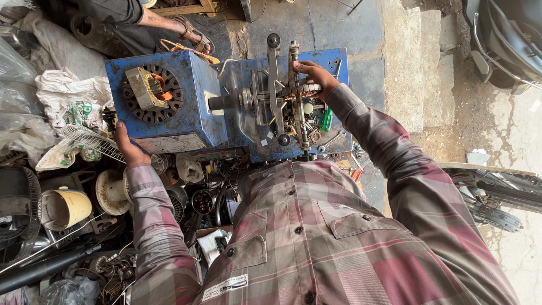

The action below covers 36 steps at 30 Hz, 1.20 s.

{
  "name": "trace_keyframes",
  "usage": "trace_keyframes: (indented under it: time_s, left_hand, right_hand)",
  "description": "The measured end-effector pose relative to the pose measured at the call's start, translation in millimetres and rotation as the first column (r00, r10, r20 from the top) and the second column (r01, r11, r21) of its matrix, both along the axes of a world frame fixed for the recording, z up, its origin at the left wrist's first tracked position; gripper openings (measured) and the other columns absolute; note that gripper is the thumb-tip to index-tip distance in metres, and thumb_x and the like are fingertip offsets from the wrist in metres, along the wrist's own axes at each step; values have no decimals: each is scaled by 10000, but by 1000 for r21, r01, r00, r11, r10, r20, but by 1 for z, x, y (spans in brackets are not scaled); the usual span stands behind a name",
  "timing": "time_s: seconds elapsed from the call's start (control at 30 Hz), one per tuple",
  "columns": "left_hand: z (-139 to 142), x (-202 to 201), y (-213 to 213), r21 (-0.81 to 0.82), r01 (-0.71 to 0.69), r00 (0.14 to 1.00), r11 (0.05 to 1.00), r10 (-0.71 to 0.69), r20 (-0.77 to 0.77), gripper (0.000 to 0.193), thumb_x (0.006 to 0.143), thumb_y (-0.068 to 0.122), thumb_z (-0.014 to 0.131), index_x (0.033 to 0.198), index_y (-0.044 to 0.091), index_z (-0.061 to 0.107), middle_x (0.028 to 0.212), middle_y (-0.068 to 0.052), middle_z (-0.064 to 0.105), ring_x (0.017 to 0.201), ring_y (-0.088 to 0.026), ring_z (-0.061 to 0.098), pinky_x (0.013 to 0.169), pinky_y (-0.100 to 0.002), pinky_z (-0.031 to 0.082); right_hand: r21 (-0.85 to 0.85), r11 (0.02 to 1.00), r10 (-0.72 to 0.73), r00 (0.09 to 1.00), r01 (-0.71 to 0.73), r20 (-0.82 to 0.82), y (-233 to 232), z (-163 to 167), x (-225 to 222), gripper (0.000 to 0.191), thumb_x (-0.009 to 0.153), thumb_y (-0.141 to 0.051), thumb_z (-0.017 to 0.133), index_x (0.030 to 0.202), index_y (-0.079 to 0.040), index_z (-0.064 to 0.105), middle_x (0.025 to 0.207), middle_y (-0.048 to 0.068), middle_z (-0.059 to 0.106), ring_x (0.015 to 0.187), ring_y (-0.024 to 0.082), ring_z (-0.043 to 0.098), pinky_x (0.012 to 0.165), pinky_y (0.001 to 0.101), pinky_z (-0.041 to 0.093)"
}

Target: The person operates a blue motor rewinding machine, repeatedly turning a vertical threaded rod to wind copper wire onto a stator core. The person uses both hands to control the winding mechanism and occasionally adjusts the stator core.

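A blue metal winding machine (192, 113) stands in front of me, with a shaft and metal arms on its right half. My right hand (315, 76) grips a dark toothed stator core (298, 90) mounted on the machine's upright spindle. My left hand (129, 148) rests on the lower left corner of the blue box, fingers curled against its edge. On the box lies another round stator (153, 93) with a metal former and orange wire on it.
Loose tools and a green-handled screwdriver (327, 120) lie on the blue tray. Left of me are white sacks (70, 99), a fan guard (90, 141), a cream container (65, 208) and scrap parts. Another person's sandalled foot (192, 35) is behind the machine. A scooter (508, 39) stands at right.
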<state>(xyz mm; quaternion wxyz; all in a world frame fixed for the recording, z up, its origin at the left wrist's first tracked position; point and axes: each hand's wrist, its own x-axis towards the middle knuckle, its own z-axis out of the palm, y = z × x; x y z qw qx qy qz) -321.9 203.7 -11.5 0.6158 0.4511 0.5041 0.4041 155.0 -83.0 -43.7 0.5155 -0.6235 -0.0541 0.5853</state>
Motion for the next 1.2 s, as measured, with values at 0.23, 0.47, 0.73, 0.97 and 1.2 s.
trace_keyframes:
  time_s: [0.23,0.47,0.73,0.97,1.2]
  left_hand:
    - [0,0,0,1,-7,1000,1000,7,-22,875,827,655,730,1407,60,455,1371,-130,500,1326,-291,532,1105,-490,488]
    - [-1,-1,0,-16,-8,1000,1000,8,-15,900,811,653,729,1412,46,447,1377,-154,485,1346,-321,511,1135,-523,461]
    - [-2,-1,1,1,-31,998,1000,31,-50,883,831,651,717,1425,54,451,1409,-135,480,1370,-295,484,1147,-491,431]
    - [-5,-3,1,2,-23,999,1000,23,-25,807,854,624,708,1411,84,486,1382,-96,533,1318,-263,526,1107,-447,455]
    - [-11,-3,3,22,-34,992,999,31,121,555,911,511,747,1239,98,575,1205,-41,603,1148,-210,593,1023,-422,487]
  right_hand:
    - [-8,1000,-8,1000,8,1,1,1,-1,784,881,-534,725,1475,-76,500,1181,179,643,907,195,679,675,334,635]
    - [16,1000,-13,1000,14,-24,1,4,-2,808,856,-539,744,1471,-81,492,1196,183,641,939,217,687,688,351,642]
    - [-26,1000,-6,1000,7,20,2,0,0,818,850,-570,736,1477,-98,502,1255,167,616,1001,202,672,716,347,651]
    - [-52,999,4,1000,-4,4,-2,0,-3,846,782,-585,765,1451,-125,525,1354,197,587,1148,328,603,808,449,577]
    - [-47,999,19,1000,-18,22,1,0,-1,811,823,-585,737,1475,-150,529,1445,170,565,1209,331,584,841,435,586]
